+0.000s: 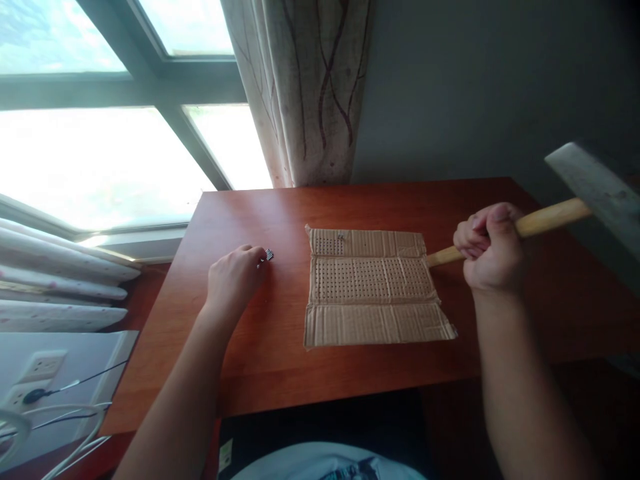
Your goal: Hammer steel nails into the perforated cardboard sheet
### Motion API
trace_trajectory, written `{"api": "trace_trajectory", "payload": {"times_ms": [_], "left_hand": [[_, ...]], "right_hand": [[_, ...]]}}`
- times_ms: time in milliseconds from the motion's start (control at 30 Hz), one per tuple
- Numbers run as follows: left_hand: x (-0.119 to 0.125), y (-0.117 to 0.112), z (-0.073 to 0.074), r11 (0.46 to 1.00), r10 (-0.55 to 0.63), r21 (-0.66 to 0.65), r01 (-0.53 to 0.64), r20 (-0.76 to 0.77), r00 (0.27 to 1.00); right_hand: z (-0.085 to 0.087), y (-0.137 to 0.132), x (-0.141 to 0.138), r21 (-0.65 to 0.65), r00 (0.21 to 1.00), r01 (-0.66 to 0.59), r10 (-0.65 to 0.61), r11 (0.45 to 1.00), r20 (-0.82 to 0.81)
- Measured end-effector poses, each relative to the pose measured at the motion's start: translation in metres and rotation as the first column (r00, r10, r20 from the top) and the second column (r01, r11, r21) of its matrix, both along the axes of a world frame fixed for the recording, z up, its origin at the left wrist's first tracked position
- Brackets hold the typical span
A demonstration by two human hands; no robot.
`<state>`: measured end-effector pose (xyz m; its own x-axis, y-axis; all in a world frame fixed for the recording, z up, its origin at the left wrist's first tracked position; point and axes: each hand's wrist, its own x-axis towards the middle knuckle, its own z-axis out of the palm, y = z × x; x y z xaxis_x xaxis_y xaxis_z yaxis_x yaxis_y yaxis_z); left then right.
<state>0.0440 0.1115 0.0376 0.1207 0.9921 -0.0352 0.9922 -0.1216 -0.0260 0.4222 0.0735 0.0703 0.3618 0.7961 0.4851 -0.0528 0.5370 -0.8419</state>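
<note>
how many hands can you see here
2. The left hand is left of the cardboard, at a small striped item; the right hand is wrapped around the hammer handle, right of the cardboard. No others show.

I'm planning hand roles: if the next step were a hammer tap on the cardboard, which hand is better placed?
Likely the right hand: it grips the hammer, just to the right of the cardboard. The left hand is on the other side, at some small dark pieces.
</note>
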Motion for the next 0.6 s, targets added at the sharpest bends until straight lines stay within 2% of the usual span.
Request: {"api": "trace_trajectory", "payload": {"times_ms": [200,433,600], "left_hand": [[0.0027,-0.0028,0.002,1.0,0.017,-0.026,-0.018,-0.019,1.0],[0.0019,-0.0041,-0.0014,0.998,-0.033,-0.045,0.032,-0.021,0.999],[0.0012,-0.0064,-0.0043,0.988,-0.107,-0.094,0.119,0.122,0.987]], "right_hand": [[0.002,-0.0011,-0.0029,0.004,1.0,0.021,-0.021,1.0,-0.01],[0.0031,-0.0013,-0.0031,-0.013,0.999,0.04,-0.04,0.999,-0.027],[0.0021,-0.0015,-0.0012,-0.001,0.999,0.032,-0.032,0.999,-0.014]]}}
